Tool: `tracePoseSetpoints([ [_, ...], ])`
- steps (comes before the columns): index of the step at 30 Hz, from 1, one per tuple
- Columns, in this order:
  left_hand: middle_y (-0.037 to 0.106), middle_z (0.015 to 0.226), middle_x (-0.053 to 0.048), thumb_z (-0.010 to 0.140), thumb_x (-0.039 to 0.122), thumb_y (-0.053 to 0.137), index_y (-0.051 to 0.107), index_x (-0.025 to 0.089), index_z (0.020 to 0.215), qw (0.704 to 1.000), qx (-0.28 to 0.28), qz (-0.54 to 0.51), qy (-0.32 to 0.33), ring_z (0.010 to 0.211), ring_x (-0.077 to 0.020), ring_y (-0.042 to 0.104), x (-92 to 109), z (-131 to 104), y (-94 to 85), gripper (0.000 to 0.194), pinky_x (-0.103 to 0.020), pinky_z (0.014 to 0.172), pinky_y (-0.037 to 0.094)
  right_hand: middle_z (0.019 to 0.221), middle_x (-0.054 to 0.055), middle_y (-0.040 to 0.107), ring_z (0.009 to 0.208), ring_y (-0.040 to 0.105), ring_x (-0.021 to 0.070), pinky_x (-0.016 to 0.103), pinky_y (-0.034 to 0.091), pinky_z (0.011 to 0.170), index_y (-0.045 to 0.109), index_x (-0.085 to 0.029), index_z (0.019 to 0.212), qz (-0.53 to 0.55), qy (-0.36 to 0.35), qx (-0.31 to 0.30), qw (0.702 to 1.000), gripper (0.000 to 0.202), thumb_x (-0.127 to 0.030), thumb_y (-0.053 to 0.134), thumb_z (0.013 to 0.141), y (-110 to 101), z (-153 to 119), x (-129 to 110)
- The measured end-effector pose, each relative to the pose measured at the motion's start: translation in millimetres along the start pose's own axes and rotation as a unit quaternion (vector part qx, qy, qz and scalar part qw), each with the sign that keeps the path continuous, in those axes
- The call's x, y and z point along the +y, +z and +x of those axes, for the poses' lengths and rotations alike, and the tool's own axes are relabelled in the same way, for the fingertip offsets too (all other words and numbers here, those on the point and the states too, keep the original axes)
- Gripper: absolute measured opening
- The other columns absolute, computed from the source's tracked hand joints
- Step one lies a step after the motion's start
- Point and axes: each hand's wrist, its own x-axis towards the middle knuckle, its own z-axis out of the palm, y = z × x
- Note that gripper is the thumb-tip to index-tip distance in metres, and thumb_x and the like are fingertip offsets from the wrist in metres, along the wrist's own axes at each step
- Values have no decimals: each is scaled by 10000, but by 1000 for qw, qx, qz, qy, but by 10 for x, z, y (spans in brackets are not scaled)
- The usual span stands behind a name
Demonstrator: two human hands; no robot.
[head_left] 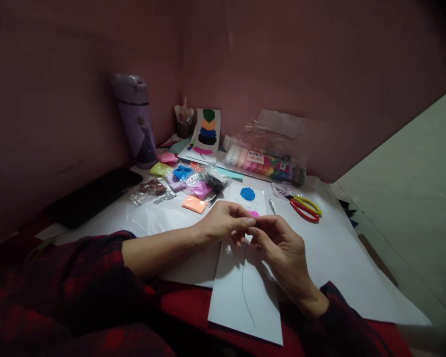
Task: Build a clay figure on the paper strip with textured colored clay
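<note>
Between the left hand (221, 220) and right hand (288, 248), pinching fingertips hold a small dark piece (257, 225); over-squeezing could flatten it.

The room is dim, and the pink wall (275, 59) sinks to near black at the far right corner. Light falls softly on the white paper (342, 267), with shadows under both hands. Small glints show on the plastic bags (282, 144). Wide-angle stretch bends the edges; fine detail is soft, and the left sleeve (82, 277) looks murky.
</note>
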Motion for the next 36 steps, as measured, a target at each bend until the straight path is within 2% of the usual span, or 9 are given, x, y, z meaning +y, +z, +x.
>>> tracePoseSetpoints([
  [4, 617, 503, -10, 558, 474, 812, 636, 74, 788, 1000, -13, -9, -11, 401, -92, 558, 22, -11, 3, 494, -191, 391, 462, 688, -40, 668, 584, 592, 101, 227, 482, 545, 659, -228, 872, -17, -12, 2, 1000, 42, -212, 667, 833, -1, 6, 18],
  [11, 608, 470, -25, 522, 474, 828, 616, 70, 745, 999, -13, -1, -34, 382, -111, 560, 43, -8, -7, 508, -206, 388, 457, 676, -45, 660, 578, 580, 94, 219, 471, 540, 663, -225, 853, -24, -15, 6, 1000, 40, -193, 666, 830, 2, -7, 7],
  [16, 610, 505, -22, 583, 381, 816, 615, 72, 716, 999, -6, -16, -33, 382, -97, 545, 60, -19, 11, 392, -202, 381, 444, 670, -38, 645, 572, 570, 97, 227, 469, 542, 664, -213, 846, -20, -15, 17, 1000, 27, -198, 669, 825, 3, -7, -10],
  [21, 622, 573, -26, 667, 190, 725, 619, 81, 693, 999, 39, -26, -3, 406, -91, 535, 37, -9, 42, 154, -202, 373, 435, 632, -31, 620, 522, 545, 96, 228, 455, 496, 646, -190, 825, 3, 8, 39, 999, 60, -242, 675, 820, -20, -4, 1],
  [25, 623, 580, -32, 706, 117, 664, 611, 83, 695, 995, 95, -37, 11, 400, -75, 508, 47, -17, 65, 64, -193, 375, 409, 574, -37, 595, 490, 540, 96, 221, 455, 476, 633, -179, 808, 13, 24, 69, 997, 83, -247, 680, 812, -31, 17, 16],
  [29, 624, 601, -32, 727, 123, 656, 608, 82, 704, 990, 129, -53, 32, 419, -74, 517, 62, -16, 44, 67, -193, 387, 413, 566, -28, 603, 452, 529, 93, 211, 448, 424, 621, -171, 795, 26, 41, 102, 994, 118, -268, 689, 798, -41, 62, 16],
  [32, 634, 637, -28, 729, 170, 682, 630, 89, 744, 991, 120, -57, 36, 438, -74, 534, 47, -7, 7, 97, -189, 392, 415, 603, -11, 628, 440, 525, 92, 205, 436, 389, 617, -167, 790, 32, 56, 119, 991, 148, -286, 704, 782, -52, 87, 19],
  [36, 610, 601, 2, 691, 236, 741, 671, 99, 796, 994, 91, -39, 38, 428, -64, 521, 18, -2, -16, 186, -176, 380, 399, 577, -23, 613, 432, 520, 91, 199, 429, 379, 620, -171, 801, 45, 66, 105, 991, 152, -294, 708, 783, -49, 87, 34],
])
